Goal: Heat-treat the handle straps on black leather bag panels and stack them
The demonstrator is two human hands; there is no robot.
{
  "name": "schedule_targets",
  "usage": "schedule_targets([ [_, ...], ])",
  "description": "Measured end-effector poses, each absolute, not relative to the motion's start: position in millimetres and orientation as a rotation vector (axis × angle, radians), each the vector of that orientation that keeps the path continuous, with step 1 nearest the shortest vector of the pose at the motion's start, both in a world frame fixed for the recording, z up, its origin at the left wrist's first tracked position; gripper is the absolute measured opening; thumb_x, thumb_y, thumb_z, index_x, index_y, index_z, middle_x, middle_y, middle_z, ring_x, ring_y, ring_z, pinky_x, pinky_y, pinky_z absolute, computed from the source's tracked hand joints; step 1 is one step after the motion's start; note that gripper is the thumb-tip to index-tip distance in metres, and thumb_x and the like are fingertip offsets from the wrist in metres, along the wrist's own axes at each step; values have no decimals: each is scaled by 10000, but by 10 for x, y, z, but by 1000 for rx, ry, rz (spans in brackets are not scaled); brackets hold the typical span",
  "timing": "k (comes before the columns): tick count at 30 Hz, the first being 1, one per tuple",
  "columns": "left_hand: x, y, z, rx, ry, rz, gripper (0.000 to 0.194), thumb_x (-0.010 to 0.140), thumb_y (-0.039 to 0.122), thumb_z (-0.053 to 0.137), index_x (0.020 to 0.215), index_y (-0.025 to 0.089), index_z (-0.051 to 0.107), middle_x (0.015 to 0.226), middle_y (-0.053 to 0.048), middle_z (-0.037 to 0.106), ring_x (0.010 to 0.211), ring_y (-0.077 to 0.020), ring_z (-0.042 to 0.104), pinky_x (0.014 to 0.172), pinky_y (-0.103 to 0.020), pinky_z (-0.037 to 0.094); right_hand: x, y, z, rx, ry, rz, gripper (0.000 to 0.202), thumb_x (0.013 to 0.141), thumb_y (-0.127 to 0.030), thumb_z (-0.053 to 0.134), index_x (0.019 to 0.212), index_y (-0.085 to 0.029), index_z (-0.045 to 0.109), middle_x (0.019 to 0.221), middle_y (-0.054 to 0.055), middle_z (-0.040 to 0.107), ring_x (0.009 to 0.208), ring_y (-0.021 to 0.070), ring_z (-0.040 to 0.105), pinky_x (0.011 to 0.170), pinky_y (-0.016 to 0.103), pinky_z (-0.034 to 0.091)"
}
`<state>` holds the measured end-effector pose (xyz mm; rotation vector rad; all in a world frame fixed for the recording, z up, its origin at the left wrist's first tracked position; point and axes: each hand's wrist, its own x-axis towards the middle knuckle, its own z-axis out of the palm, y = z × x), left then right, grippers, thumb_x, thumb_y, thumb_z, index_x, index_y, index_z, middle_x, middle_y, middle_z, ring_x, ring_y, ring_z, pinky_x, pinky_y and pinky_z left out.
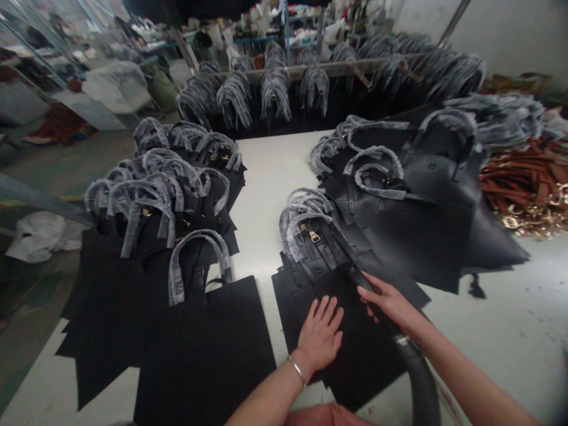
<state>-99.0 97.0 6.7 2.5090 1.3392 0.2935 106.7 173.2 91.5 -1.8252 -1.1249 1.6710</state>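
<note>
My left hand (320, 334) lies flat with its fingers spread on a black bag panel (355, 349), the top one of the right front stack. A little to its right, my right hand (386, 302) is closed around a long black tube-like piece (419, 373). That piece has a shiny band and curves down toward the bottom edge; its exact kind is unclear. Its upper end reaches the panel's top edge. Just beyond the hands are plastic-wrapped bag handles (302, 216) and a gold clasp (314, 236).
A second stack of black panels (199, 349) with wrapped handles (199, 236) covers the left side of the white table (261, 195). At right lie more black panels (421, 236) and brown straps (528, 183) with gold hardware. Behind, handles hang over a rail (293, 74).
</note>
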Motion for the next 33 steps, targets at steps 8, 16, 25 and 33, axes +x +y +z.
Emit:
schedule_targets([
  [8, -1002, 981, 82, 2529, 1329, 271, 521, 959, 434, 391, 1436, 228, 358, 1559, -49, 205, 1437, -248, 146, 1158, -454, 162, 1463, 1844, 932, -1878, -937, 1761, 653, 788, -415, 678, 1367, -221, 447, 658, -19, 607, 417, 115, 552, 336, 206, 432],
  [16, -994, 983, 61, 2531, 1330, 270, 521, 966, 450, 368, 1436, 227, 355, 1559, -53, 207, 1436, -254, 153, 1151, -464, 185, 1367, 2133, 922, -1842, -940, 1438, 722, 783, -379, 670, 1428, -233, 380, 668, -43, 574, 452, 106, 537, 379, 204, 449],
  [25, -1030, 902, -130, 2597, 1162, 459, 426, 973, 290, 371, 1358, 130, 459, 1451, -79, 428, 1374, -203, 327, 1154, -367, 239, 1113, 1551, 1112, -1807, -1199, 1913, 816, 759, -467, 650, 1453, -160, 350, 609, -54, 564, 419, 107, 529, 371, 210, 427],
  [33, -1023, 912, -175, 2472, 1065, 525, 357, 949, 219, 391, 1261, 135, 541, 1273, -72, 599, 1287, -174, 453, 1136, -332, 317, 548, 1606, 894, -1756, -1376, 1990, 766, 788, -445, 614, 1453, -146, 377, 532, -44, 594, 405, 134, 532, 385, 229, 429],
])
